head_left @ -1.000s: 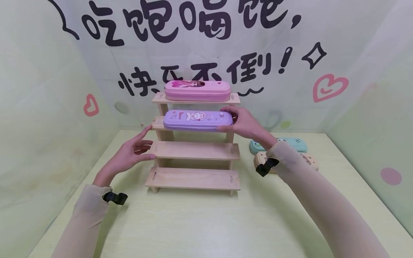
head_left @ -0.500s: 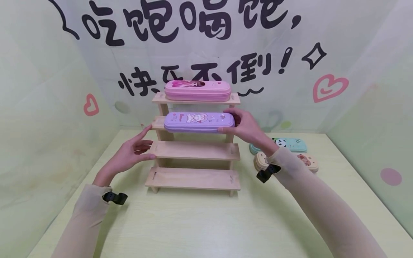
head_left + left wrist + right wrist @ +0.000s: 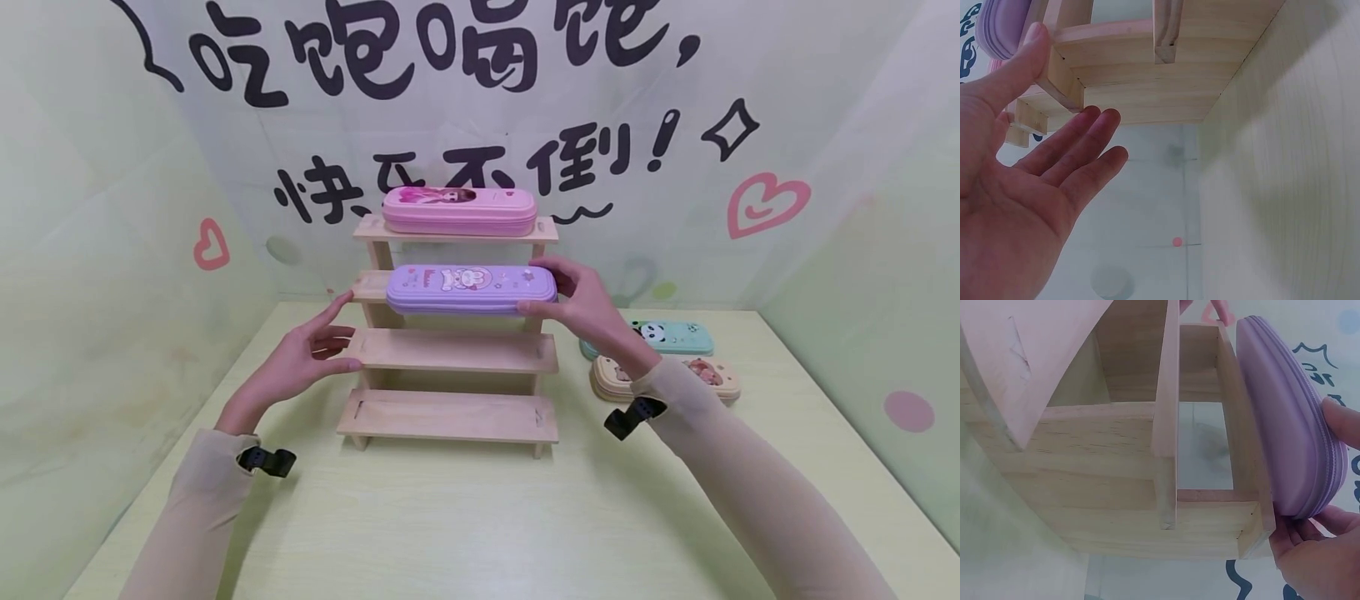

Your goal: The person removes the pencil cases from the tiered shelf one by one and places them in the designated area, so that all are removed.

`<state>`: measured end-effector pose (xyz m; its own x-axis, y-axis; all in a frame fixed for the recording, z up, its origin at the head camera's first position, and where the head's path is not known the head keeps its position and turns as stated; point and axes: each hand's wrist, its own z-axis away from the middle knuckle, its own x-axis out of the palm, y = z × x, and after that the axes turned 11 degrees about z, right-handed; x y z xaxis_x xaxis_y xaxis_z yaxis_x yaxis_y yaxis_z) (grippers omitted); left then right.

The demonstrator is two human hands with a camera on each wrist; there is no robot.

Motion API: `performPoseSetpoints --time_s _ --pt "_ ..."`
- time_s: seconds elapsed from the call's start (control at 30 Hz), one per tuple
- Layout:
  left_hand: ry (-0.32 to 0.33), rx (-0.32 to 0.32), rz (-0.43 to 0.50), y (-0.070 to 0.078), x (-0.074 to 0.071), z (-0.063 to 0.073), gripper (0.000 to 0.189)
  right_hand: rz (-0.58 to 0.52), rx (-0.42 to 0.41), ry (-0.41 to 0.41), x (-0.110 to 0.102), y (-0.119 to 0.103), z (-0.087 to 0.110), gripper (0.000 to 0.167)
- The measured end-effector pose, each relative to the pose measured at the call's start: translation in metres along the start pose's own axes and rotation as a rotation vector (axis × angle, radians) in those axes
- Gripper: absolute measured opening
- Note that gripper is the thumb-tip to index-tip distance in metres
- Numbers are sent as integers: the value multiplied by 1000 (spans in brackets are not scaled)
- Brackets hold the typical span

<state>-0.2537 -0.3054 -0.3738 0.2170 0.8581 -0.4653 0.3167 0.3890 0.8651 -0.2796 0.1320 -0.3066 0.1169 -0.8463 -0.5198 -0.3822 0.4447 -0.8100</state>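
A four-tier wooden display rack point(image 3: 453, 348) stands on the table. On its second tier from the top is a purple pencil case point(image 3: 472, 289) with a cartoon print, its zip edge showing in the right wrist view. My right hand point(image 3: 587, 310) grips the case by its right end, thumb in front and fingers behind. The case lies close against the tier; whether it rests fully on it I cannot tell. My left hand point(image 3: 303, 358) touches the rack's left end, thumb at the third tier's edge, other fingers loosely extended. A pink pencil case point(image 3: 459, 212) sits on the top tier.
Right of the rack, a teal pencil case point(image 3: 678, 337) with a panda lies on the table point(image 3: 480, 517), behind a beige pencil case point(image 3: 618, 382) partly covered by my right forearm. Printed cloth walls point(image 3: 825, 100) enclose the table at the back and both sides.
The purple pencil case has slid right and a little towards me, my right hand moving with it. My left hand, the rack and the pink case stay where they were.
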Motion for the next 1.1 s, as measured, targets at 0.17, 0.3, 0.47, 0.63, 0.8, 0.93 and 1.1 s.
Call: performPoseSetpoints --time_s 0.17,0.3,0.47,0.63,0.8,0.93,1.1 --pt "0 11 1 -1 0 0 106 0 -10 8 -4 1 10 68" --pt "-4 18 -3 -2 0 0 106 -20 -21 14 -7 2 18 67" --pt "-5 23 4 -2 -1 0 106 -17 -29 30 -12 3 29 68" --pt "-6 25 6 -3 -1 0 106 22 -45 30 -18 9 39 66" --pt "-9 28 12 -3 -1 0 106 12 -51 39 -23 14 51 65" --pt "-11 24 16 -4 -1 0 107 13 -47 53 -29 18 61 65" --pt "-10 17 14 -2 -1 -1 107 27 -58 65 -37 25 74 65"
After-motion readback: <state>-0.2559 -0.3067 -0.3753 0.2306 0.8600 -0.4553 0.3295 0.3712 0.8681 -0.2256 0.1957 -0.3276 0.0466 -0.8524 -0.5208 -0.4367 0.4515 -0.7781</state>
